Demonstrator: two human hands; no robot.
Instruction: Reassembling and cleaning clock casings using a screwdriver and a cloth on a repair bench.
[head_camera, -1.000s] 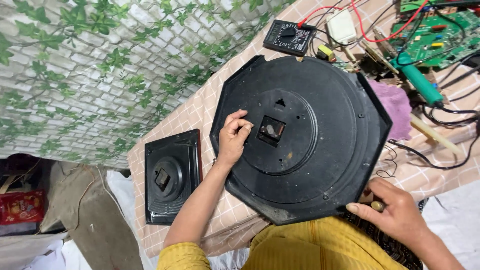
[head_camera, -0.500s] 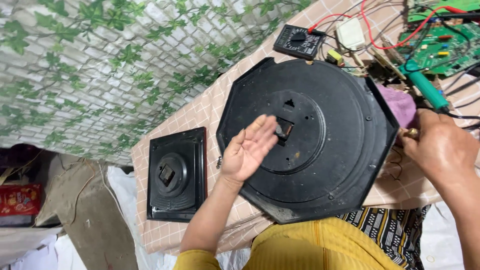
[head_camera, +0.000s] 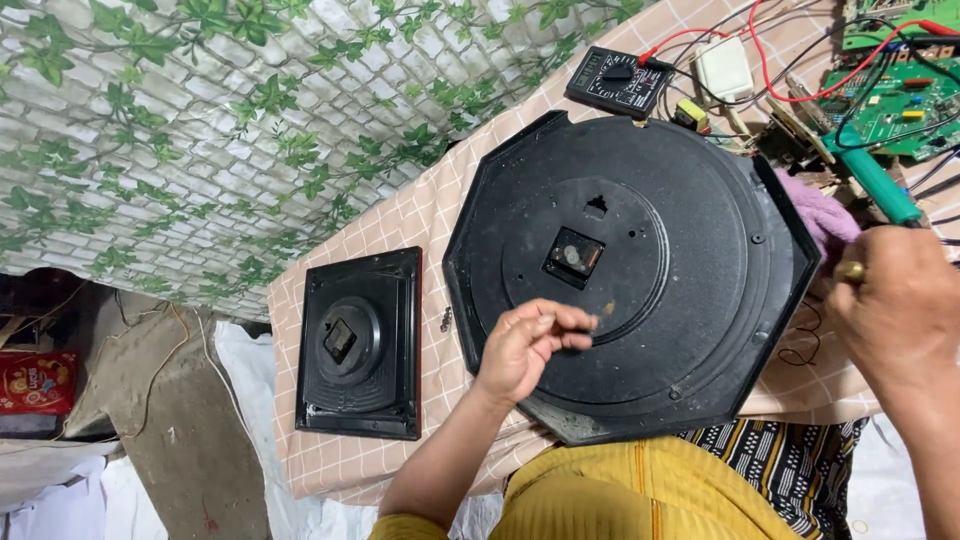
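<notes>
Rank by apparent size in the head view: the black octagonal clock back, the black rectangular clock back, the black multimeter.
1. Black octagonal clock back
2. Black rectangular clock back
3. Black multimeter, which lies farthest off, so its rank is less sure.

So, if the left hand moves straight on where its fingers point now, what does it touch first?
Probably the round raised centre of the octagonal clock back: the left hand hovers over it, fingertips pointing right. Height is unclear.
</notes>
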